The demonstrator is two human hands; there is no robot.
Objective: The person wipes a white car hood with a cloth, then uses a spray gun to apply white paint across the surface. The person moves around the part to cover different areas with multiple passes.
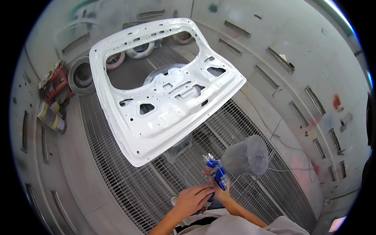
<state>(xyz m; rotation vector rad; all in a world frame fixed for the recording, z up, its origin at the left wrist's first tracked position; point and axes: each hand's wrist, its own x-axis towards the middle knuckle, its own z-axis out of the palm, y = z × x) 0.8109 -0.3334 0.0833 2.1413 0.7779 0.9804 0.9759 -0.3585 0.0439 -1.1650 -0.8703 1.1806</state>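
A blue spray gun (220,177) with a cloudy grey paint cup (246,156) is in front of me, its silver nozzle pointing up and left. My right hand (222,192) is closed around the gun's handle. The fingers of my left hand (192,200) are bent together at the lower part of that handle; their tips are partly hidden. Beyond the gun, a white car tailgate (156,113) with a large window opening lies tilted, apart from both hands. Its support is mostly hidden below it.
Metal floor grating (250,129) runs under the tailgate. An air hose (290,149) trails along the right wall. Several tyres, one of them standing (81,76), rest at the back. At far left are a red rack (56,84) and paint cans (51,117).
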